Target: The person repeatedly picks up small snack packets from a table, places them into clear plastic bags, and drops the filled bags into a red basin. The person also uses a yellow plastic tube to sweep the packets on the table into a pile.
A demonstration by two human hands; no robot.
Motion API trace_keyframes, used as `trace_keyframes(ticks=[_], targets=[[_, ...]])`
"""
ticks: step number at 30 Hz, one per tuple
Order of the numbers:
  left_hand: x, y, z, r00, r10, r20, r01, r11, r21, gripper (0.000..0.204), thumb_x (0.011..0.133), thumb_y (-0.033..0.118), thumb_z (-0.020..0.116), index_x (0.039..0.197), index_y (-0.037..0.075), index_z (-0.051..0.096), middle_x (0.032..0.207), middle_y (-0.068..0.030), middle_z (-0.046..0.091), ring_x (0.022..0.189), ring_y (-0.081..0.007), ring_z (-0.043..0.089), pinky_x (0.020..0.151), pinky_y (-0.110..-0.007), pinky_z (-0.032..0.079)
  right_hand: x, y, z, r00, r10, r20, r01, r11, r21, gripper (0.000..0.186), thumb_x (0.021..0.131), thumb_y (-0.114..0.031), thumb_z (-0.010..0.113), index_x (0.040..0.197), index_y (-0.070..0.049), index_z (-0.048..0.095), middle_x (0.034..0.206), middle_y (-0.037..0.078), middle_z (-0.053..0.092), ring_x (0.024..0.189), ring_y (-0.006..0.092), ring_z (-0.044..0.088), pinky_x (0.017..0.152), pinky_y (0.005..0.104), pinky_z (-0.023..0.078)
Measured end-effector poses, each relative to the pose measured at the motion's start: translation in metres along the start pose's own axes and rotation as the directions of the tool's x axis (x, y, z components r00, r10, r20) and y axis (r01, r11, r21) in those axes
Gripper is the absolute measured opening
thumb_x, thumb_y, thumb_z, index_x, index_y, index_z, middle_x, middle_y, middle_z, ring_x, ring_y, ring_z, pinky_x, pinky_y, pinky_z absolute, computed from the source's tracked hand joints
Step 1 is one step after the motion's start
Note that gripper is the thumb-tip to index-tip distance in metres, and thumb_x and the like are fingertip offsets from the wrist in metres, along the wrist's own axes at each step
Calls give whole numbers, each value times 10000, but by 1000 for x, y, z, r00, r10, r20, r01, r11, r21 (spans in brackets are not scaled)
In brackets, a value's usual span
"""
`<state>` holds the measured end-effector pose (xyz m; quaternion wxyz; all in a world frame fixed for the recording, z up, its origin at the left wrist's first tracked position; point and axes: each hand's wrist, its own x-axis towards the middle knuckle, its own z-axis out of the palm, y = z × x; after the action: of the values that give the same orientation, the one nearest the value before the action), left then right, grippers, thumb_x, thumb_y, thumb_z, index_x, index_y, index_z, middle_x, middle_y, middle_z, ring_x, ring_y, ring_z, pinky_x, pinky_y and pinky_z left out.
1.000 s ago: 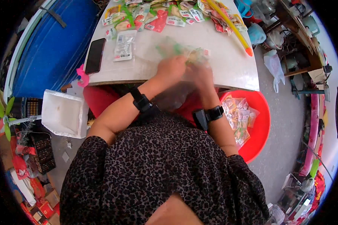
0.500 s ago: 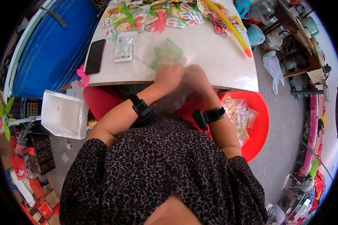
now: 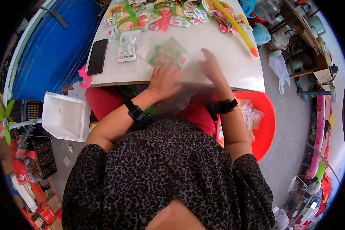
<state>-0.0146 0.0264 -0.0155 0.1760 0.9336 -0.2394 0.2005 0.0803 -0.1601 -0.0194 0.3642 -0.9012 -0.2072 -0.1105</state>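
On the white table [image 3: 234, 67], a small green-printed clear food packet [image 3: 167, 51] lies over a transparent plastic sheet or bag. My left hand [image 3: 163, 79] rests at the packet's lower edge, fingers loosely spread and slightly blurred. Right of the packet, my right hand [image 3: 211, 67] is empty, its fingers extended and apart. A white pouch [image 3: 127, 46] and a black phone [image 3: 97, 56] lie to the left. Many mixed food packets [image 3: 161, 15] are heaped along the far side.
A yellow-orange tube [image 3: 237, 27] crosses the table's right side. A red basin of packets [image 3: 266, 126] stands below the right edge. A white foam box [image 3: 65, 115] is at lower left, a blue tub [image 3: 53, 53] beyond it, and cluttered shelves [image 3: 306, 46] line the right.
My right hand has moved up and right, away from the packet, and opened. My left hand has shifted slightly left. The packet, blurred in motion earlier, now lies flatter on the table.
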Motion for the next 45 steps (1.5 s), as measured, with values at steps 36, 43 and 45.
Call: trace_keyframes(ticks=[36, 43, 45], targets=[[47, -4, -97, 955, -273, 114, 199, 309, -930, 74, 788, 110, 478, 776, 40, 497, 724, -7, 534, 655, -60, 484, 567, -189, 401, -10, -107, -105, 975, -113, 192, 63, 967, 248, 332, 673, -111, 603, 972, -25, 487, 934, 47, 503, 864, 128, 479, 739, 251, 393], [48, 9, -110, 990, -116, -84, -26, 431, -902, 85, 813, 106, 444, 809, 31, 483, 794, -48, 543, 707, -81, 510, 570, -204, 424, -8, -133, -111, 880, -376, 290, 418, 904, -95, 157, 732, -150, 521, 810, -17, 494, 707, 134, 497, 674, 258, 494, 619, 305, 396], [43, 14, -119, 983, -185, 4, 62, 308, -949, 101, 815, 98, 435, 849, 13, 476, 825, -73, 542, 767, -115, 515, 701, -246, 417, -12, -135, -124, 875, -386, 292, 409, 912, -19, 133, 761, -144, 473, 759, -11, 465, 672, 145, 460, 642, 281, 464, 580, 328, 378]])
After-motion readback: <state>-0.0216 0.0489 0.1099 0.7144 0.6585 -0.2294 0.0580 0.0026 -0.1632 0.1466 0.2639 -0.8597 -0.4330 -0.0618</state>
